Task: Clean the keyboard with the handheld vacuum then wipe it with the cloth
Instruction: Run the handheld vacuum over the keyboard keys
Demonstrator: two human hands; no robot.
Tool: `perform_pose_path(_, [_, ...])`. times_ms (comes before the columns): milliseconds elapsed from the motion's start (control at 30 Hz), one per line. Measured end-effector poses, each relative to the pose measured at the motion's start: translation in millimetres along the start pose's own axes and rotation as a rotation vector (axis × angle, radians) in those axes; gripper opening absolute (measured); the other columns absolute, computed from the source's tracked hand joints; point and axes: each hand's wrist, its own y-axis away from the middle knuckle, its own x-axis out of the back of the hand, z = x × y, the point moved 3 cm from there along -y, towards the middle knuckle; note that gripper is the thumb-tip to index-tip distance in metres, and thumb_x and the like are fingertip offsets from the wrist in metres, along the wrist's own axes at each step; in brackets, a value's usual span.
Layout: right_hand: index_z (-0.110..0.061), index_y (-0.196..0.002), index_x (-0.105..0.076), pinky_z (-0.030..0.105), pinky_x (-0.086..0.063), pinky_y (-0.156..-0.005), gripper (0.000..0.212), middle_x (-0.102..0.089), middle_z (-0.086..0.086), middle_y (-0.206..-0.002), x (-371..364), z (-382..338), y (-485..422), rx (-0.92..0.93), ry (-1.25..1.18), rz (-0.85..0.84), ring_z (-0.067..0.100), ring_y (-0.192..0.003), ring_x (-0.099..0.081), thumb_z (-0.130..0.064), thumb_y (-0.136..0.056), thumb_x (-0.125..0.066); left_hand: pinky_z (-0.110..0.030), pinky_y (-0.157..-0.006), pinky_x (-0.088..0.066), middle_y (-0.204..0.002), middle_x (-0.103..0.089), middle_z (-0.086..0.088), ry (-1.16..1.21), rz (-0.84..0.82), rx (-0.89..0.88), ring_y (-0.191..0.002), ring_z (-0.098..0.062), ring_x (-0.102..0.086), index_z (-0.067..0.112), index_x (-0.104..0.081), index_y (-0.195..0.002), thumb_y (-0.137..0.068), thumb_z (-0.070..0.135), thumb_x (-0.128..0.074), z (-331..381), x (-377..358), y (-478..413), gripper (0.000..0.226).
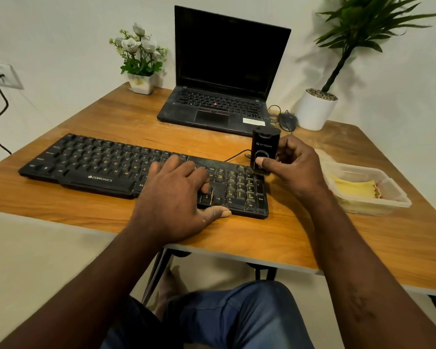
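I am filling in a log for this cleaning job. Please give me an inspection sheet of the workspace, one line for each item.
Surface: wooden desk on thin metal legs.
Job's things: black Zebronics keyboard lies flat; handheld vacuum stands upright at its right end; yellow cloth lies in a clear plastic container at the right.
Clutter: open laptop, screen dark; mouse; flower pot; potted plant.
Grippers: left hand rests flat on the keys; right hand grips the vacuum.
Cables: thin black cable behind the keyboard; thick cable hangs from the wall socket.
Surroundings: white wall.
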Motion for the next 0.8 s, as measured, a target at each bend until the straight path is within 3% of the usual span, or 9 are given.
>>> perform_pose_path(167, [-0.012, -0.095, -0.068, 0.035, -0.059, -0.067, 0.024, -0.074, 0.006, -0.088, -1, -6, 9, 0.024, -0.223, -0.251, 0.023, -0.08, -0.072, -0.006, -0.079, -0.084, -0.041, -0.095, -0.036, -0.099, -0.044, 0.017, -0.021, -0.031, 0.021, -0.101, -0.008, -0.03, 0.041, -0.044, -0.091, -0.071, 0.098, -0.027, 0, 0, -1, 0.063])
perform_pose_path(333, [-0.03, -0.094, -0.067, 0.026, -0.053, -0.067, 0.028, -0.072, -0.006, -0.089, -1, -7, 6, 0.077, -0.015, -0.038, 0.013, -0.079, -0.067, -0.015, -0.081, -0.087, -0.04, -0.099, -0.035, -0.102, -0.044, 0.018, -0.023, -0.067, 0.022, -0.107, -0.009, -0.034, 0.043, -0.042, -0.094, -0.071, 0.098, -0.027, 0, 0, -2, 0.062])
perform_pose_path(400, [-0.027, -0.091, -0.067, 0.029, -0.053, -0.065, 0.028, -0.07, -0.004, -0.085, -1, -6, 8, 0.07, -0.097, -0.129, 0.014, -0.076, -0.065, -0.014, -0.079, -0.087, -0.039, -0.1, -0.034, -0.103, -0.043, 0.018, -0.023, -0.077, 0.024, -0.108, -0.009, -0.035, 0.043, -0.042, -0.094, -0.071, 0.098, -0.03, 0, 1, -2, 0.061])
perform_pose_path(500, [-0.018, -0.091, -0.068, 0.041, -0.056, -0.066, 0.023, -0.069, 0.015, -0.086, -2, -7, 15, 0.081, -0.263, -0.275, 0.031, -0.078, -0.067, -0.017, -0.075, -0.084, -0.039, -0.101, -0.033, -0.103, -0.042, 0.018, -0.017, -0.081, 0.022, -0.109, -0.009, -0.036, 0.042, -0.042, -0.094, -0.072, 0.097, -0.033, 1, 1, -2, 0.06])
perform_pose_path(667, [-0.02, -0.097, -0.068, 0.043, -0.06, -0.069, 0.025, -0.073, 0.007, -0.094, -1, -5, 19, 0.075, -0.07, -0.114, 0.028, -0.085, -0.07, -0.02, -0.08, -0.086, -0.04, -0.1, -0.033, -0.103, -0.043, 0.018, -0.014, -0.075, 0.021, -0.108, -0.009, -0.035, 0.042, -0.042, -0.092, -0.071, 0.097, -0.033, 0, -1, -2, 0.059])
perform_pose_path(800, [-0.023, -0.09, -0.071, 0.041, -0.06, -0.065, 0.021, -0.073, 0.01, -0.088, -1, -9, 34, 0.062, -0.297, -0.279, 0.032, -0.08, -0.071, -0.024, -0.073, -0.083, -0.04, -0.1, -0.034, -0.101, -0.042, 0.018, 0.001, -0.067, 0.026, -0.105, -0.007, -0.031, 0.042, -0.043, -0.092, -0.071, 0.096, -0.034, -1, -1, -2, 0.059])
